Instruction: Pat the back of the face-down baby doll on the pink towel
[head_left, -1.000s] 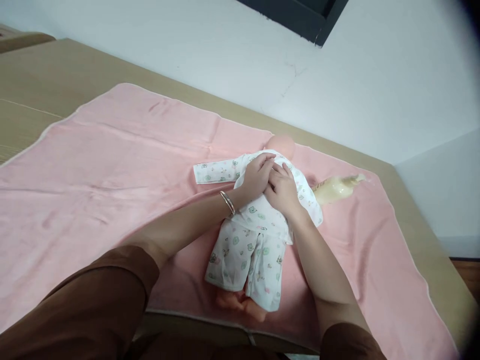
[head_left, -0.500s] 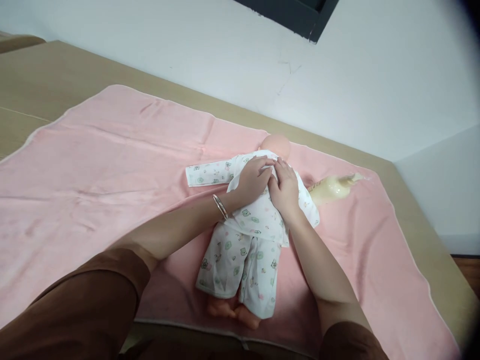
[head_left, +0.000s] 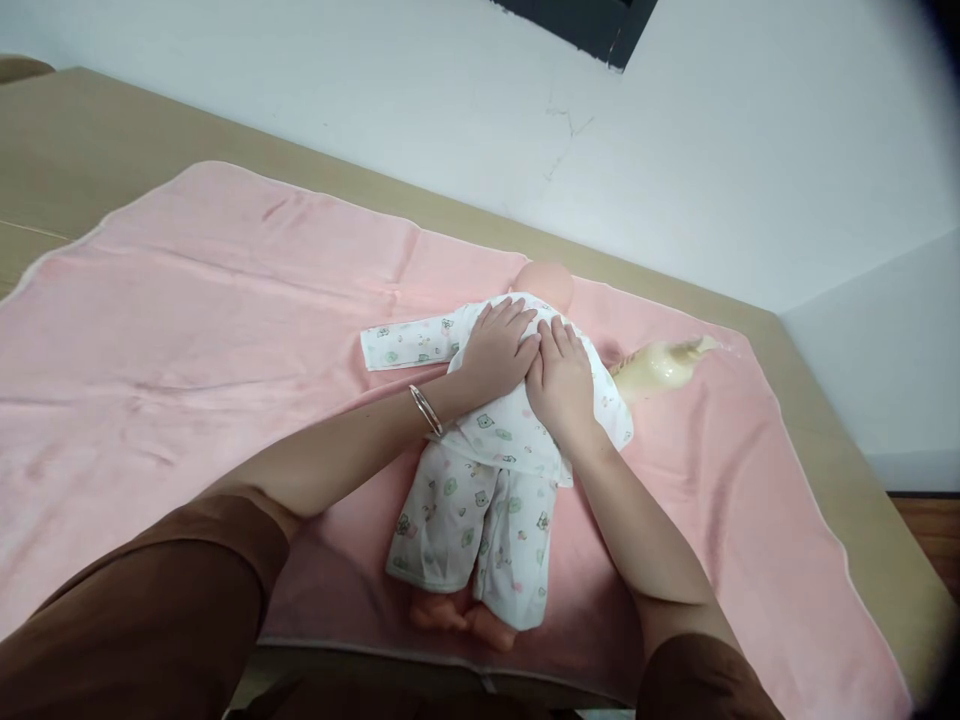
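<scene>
A baby doll [head_left: 541,286] lies on a pink blanket [head_left: 247,300], its bald head away from me and its bare feet toward me. It wears a white printed top [head_left: 491,436] and matching trousers [head_left: 441,515]. My left hand [head_left: 496,350] rests flat on the upper left of the top, fingers stretched out, a bangle [head_left: 426,408] on the wrist. Beside it, my right hand [head_left: 562,382] lies flat on the upper right, fingers extended toward the head. The thumbs nearly meet. One sleeve reaches out to the left. The doll's face is not visible.
Right of the doll, a feeding bottle [head_left: 660,366] with pale yellowish contents lies on its side on the blanket. The wooden table [head_left: 187,125] extends beyond the blanket to a white wall [head_left: 360,90]. A dark frame [head_left: 600,35] is on the wall.
My left hand's fingers have straightened and spread over the top. My right hand remains flat on it. The whole view has shifted slightly.
</scene>
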